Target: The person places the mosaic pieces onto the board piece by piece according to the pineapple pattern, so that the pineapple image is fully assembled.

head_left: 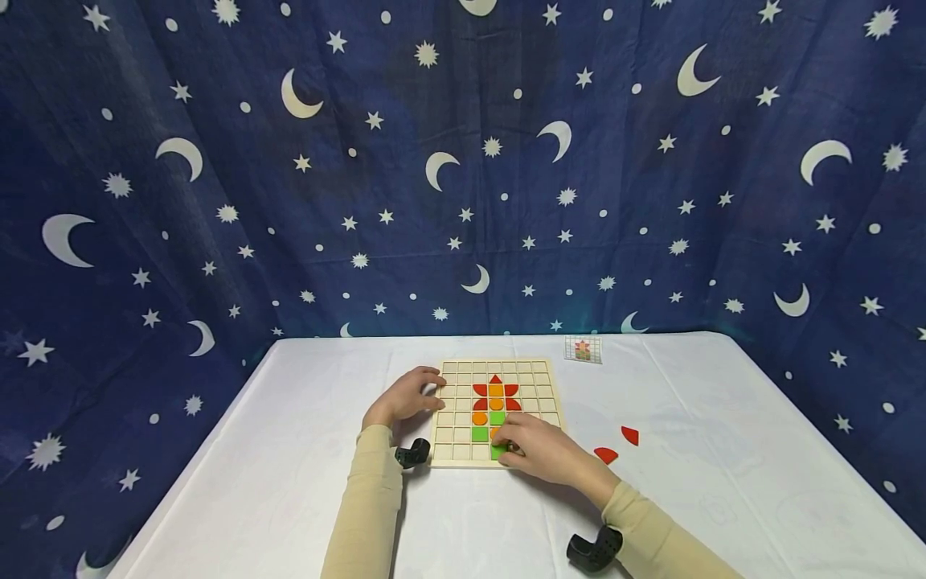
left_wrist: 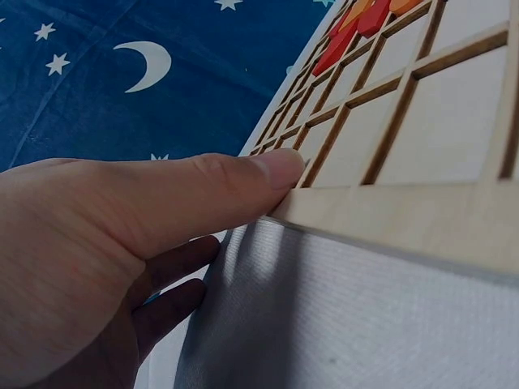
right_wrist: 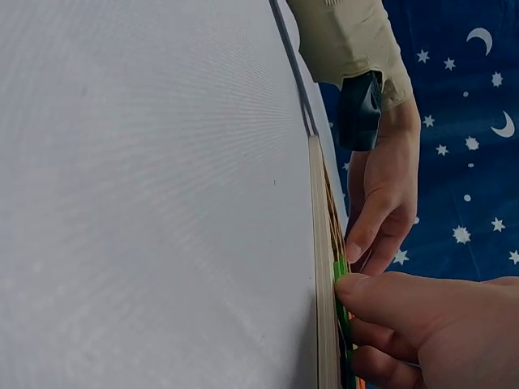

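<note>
A wooden grid board (head_left: 456, 367) lies on the table with red, orange and green pieces in its cells. My right hand (head_left: 542, 449) is over the board's near part, thumb and fingers pinching a green square tile (head_left: 497, 453) in the nearest row. From the right wrist view, the thumb touches that green tile (right_wrist: 339, 270) close to the board's edge. My left hand (head_left: 407, 397) rests at the board's left edge. In the left wrist view its thumb (left_wrist: 280, 168) lies against the wooden rim, the other fingers loosely bent beside it.
Two red quarter-circle pieces, a farther one (head_left: 630, 436) and a nearer one (head_left: 606, 455), lie right of the board. Behind it, a small pattern card (head_left: 583, 350) sits near the table's back edge. A blue star-and-moon curtain (head_left: 405, 265) hangs behind the white-covered table (head_left: 289, 482).
</note>
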Tool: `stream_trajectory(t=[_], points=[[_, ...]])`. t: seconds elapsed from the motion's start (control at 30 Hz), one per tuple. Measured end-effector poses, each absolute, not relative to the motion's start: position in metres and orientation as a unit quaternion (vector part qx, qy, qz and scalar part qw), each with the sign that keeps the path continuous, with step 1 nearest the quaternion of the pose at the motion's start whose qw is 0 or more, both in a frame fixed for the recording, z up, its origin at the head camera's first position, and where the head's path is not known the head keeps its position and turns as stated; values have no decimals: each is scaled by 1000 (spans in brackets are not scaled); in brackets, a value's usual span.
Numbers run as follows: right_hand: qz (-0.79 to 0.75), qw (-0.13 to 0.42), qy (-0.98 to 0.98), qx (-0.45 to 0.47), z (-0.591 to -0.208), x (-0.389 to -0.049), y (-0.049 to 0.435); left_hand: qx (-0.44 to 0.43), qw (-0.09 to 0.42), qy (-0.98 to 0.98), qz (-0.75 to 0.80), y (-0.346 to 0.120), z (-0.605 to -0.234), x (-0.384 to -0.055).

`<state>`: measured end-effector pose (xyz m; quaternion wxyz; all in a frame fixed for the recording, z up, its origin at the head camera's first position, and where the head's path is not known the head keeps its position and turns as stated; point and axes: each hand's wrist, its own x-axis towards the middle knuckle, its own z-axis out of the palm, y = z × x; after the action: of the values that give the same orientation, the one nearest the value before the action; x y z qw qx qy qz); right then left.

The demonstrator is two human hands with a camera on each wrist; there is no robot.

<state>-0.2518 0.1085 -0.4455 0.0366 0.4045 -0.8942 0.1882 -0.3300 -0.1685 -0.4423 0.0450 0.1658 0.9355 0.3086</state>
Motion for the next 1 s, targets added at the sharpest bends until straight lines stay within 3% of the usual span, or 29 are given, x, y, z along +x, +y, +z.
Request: stream_trajectory(t=[0.37,0.57,0.77,1.0], points=[[208,33,-903,374,-435,-253,130,161,50,933,317,-168,-444,-329],[217,22,-913,344,-419,-259,164,168,49,934,313,-169,-444,-329],[219,-37,-932,288,-399,-262,204,169,45,935,308,-169,-443,-330],[231,-33,-937,261,-396,-266,246,166,47,936,306,-169,-444,-331]])
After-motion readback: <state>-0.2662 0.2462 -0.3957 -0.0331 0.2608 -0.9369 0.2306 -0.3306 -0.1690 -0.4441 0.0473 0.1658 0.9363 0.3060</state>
